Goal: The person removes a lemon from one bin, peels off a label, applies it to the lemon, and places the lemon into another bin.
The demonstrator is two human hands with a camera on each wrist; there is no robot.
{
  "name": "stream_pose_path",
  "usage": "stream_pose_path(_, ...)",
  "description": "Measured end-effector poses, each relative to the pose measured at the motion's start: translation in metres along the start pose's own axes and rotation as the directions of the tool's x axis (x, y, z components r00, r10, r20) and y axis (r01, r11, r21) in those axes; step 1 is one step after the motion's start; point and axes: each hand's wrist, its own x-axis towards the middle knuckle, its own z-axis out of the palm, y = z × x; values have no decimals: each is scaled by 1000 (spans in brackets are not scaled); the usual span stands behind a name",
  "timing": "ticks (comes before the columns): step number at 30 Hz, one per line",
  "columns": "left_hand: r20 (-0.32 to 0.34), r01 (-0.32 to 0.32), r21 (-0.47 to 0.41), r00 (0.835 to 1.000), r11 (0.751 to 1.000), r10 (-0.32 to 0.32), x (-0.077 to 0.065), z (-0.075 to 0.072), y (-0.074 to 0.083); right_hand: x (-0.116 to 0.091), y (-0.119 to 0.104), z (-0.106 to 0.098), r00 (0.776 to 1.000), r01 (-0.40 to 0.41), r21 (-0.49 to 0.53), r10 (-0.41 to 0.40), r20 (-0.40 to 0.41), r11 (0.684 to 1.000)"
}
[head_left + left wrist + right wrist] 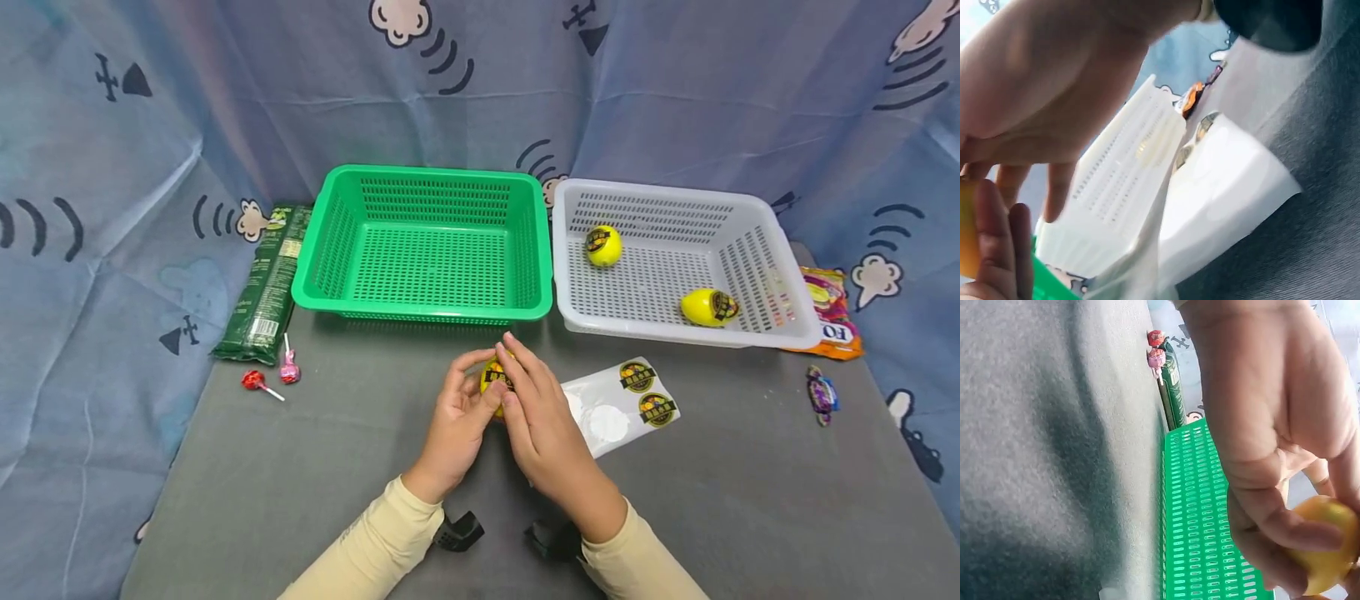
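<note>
A yellow lemon (495, 375) with a dark round sticker sits between both hands above the table. My left hand (459, 412) grips it with curled fingers and thumb; the right wrist view shows this hand around the lemon (1329, 540). My right hand (547, 425) lays nearly straight fingers against the lemon's right side, hiding part of it. Close beside the right hand lies a white sticker sheet (607, 423), partly covered by that hand. Two dark round fruit-label stickers (637, 377) show at its far end.
A green basket (423, 312) stands beyond the hands. Right of it, a white basket (675, 333) holds two stickered lemons (705, 307). Two lollipops (255, 381) and a green packet (262, 292) lie left; an orange packet (832, 317) and a purple-wrapped candy (822, 396) lie right.
</note>
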Motion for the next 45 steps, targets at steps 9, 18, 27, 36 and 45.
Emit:
stream_pose_path(9,-40,-10,-10,999,1000,9,0,6,-4,1,10,2,998,-56,-63,55,-16,996)
stream_pose_path(18,15,13,55,1000,998,-13,9,2,0,-7,48,-44,961,-257,-142,238,-138,956)
stream_pose_path(27,122,-15,179,993,984,-7,53,31,8,-6,108,-114,820,-566,-303,483,-308,767)
stream_pose_path(36,86,-34,480,996,877,-9,161,106,-2,-6,112,-117,835,-550,-346,485,-261,760)
stream_pose_path(45,71,87,882,947,462,-314,213,123,-23,-4,112,-114,849,-528,-332,470,-244,782)
